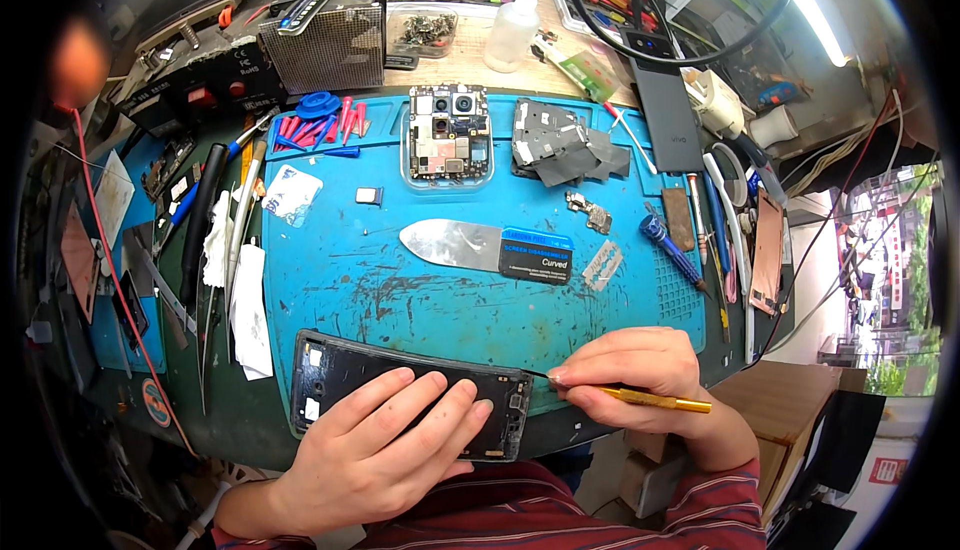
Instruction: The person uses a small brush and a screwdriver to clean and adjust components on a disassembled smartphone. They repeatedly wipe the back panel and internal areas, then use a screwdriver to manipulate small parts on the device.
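Note:
A black phone housing point(365, 358) lies at the near edge of the blue mat, its inner side up, with small white stickers at its left end. My left hand point(385, 440) holds it, fingers laid across the middle and thumb partly hidden at the near edge. Pinched in my right hand point(635, 375) is a slim gold-handled tool point(655, 399). Its thin dark tip meets the housing's upper right corner; whether it is a blade or a pick is too small to tell. Beyond lie a thin metal opening blade point(450, 244) with a dark label and a razor blade point(602, 265).
On the blue mat point(350, 210) stand a clear tray with a phone circuit board point(447, 135), black sheet pieces point(560, 140), a small board point(590, 212) and a blue screwdriver point(672, 250). Tools crowd both sides. A clear bottle point(512, 35) stands behind; a red cable point(110, 250) hangs left.

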Demonstrator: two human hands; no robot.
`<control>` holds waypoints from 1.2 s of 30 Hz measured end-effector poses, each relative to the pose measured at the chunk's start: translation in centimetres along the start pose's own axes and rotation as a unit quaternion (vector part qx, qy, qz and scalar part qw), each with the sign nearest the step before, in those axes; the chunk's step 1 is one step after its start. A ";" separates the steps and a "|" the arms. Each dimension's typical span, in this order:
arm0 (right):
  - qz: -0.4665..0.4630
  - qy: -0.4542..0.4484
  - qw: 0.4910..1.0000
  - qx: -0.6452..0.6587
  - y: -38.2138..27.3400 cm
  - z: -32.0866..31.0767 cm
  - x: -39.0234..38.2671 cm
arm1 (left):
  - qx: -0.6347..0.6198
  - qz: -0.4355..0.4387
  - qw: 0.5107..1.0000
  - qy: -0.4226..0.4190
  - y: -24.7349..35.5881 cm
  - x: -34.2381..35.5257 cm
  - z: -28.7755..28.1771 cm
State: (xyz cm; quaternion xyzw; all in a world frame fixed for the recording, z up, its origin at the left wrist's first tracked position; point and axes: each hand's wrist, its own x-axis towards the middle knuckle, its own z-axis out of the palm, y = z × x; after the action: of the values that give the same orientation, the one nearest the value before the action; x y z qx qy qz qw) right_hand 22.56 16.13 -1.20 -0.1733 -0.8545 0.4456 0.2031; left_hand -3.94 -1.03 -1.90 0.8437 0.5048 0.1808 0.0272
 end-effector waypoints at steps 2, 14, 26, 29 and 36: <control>-0.007 -0.003 1.000 -0.006 0.0 0.0 0.2 | -0.007 -0.003 1.000 -0.002 0.0 0.1 -0.1; -0.026 -0.029 0.998 -0.048 -0.8 0.6 2.0 | -0.007 -0.006 1.000 0.002 0.1 -0.1 -0.1; -0.056 -0.027 0.996 -0.058 -0.5 1.6 3.2 | 0.008 -0.002 1.000 0.018 0.2 -0.2 0.0; -0.054 -0.039 0.995 -0.071 -0.8 1.3 3.0 | 0.013 -0.006 1.000 0.023 0.3 -0.3 0.0; -0.068 -0.031 0.996 -0.049 -0.7 3.0 5.5 | 0.033 -0.024 0.998 0.038 0.8 -0.5 0.0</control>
State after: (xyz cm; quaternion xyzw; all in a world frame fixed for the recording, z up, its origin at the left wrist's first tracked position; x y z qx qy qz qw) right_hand 16.31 16.29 -1.06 -0.1104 -0.8911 0.3933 0.1977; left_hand -3.44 -1.83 -1.88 0.8243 0.5311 0.1957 -0.0156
